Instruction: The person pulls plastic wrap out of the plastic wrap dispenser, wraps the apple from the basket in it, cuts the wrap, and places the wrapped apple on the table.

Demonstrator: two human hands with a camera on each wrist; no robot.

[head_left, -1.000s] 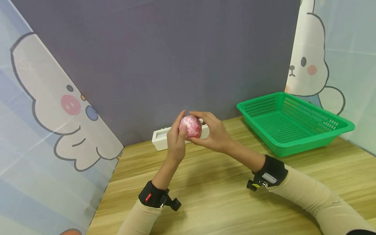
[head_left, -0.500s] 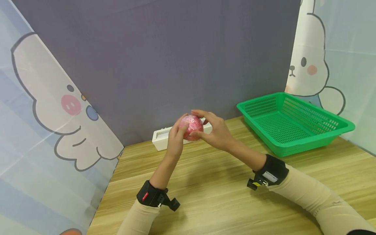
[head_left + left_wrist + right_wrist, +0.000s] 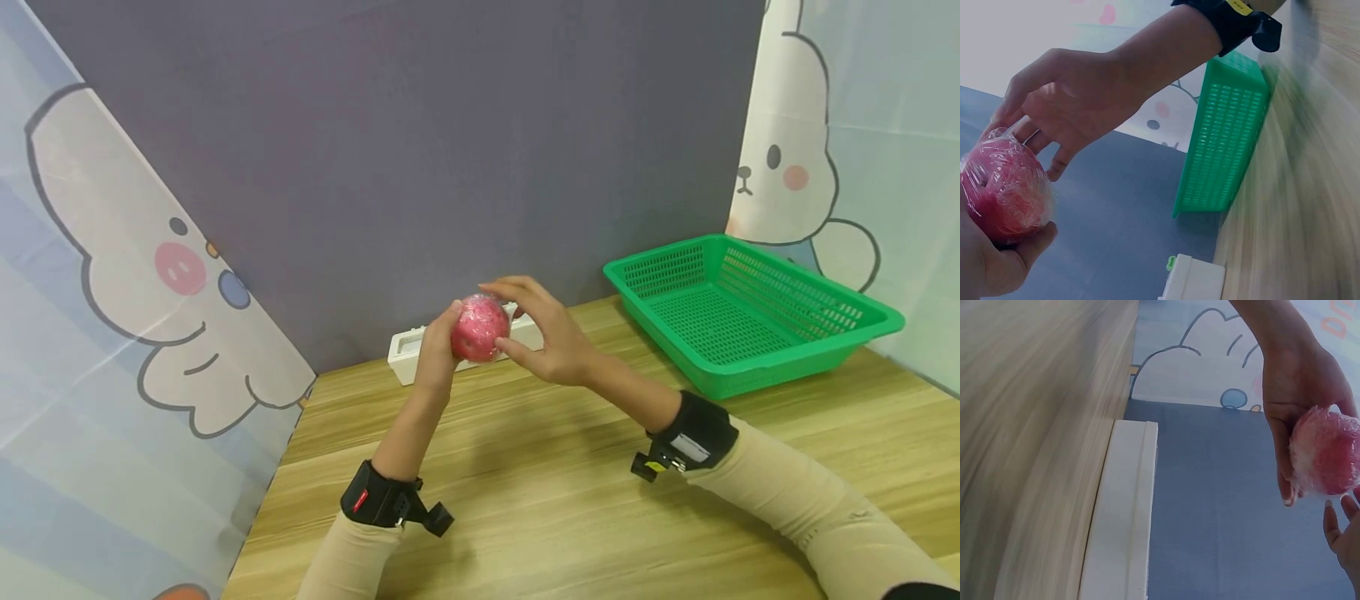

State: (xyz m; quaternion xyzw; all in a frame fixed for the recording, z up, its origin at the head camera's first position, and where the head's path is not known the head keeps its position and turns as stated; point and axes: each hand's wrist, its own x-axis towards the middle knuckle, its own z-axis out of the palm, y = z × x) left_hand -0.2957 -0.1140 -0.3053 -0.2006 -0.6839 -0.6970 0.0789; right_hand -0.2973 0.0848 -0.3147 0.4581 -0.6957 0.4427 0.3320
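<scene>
A red apple (image 3: 480, 327), wrapped in shiny clear cling film, is held up above the table. My left hand (image 3: 437, 343) grips it from the left, the palm behind it and the thumb along its side. In the left wrist view the film on the apple (image 3: 1007, 187) looks crinkled, with a dimple showing. My right hand (image 3: 557, 337) arches loosely over the right side. Its thumb touches the front of the apple, and its forefinger tip lies at the top edge. In the right wrist view, the right fingers (image 3: 1335, 531) are spread close beside the apple (image 3: 1329, 450).
A long white box (image 3: 408, 354) stands on the wooden table (image 3: 525, 517) against the grey backdrop (image 3: 420, 150), partly behind the hands. To the right is a green plastic basket (image 3: 720, 333). Cartoon-printed sheets (image 3: 120, 250) hang at the left and right.
My left hand has turned and drawn a little left, bringing a redder side of the apple into view. The right hand's hold has loosened, leaving a wider gap between its palm and the apple.
</scene>
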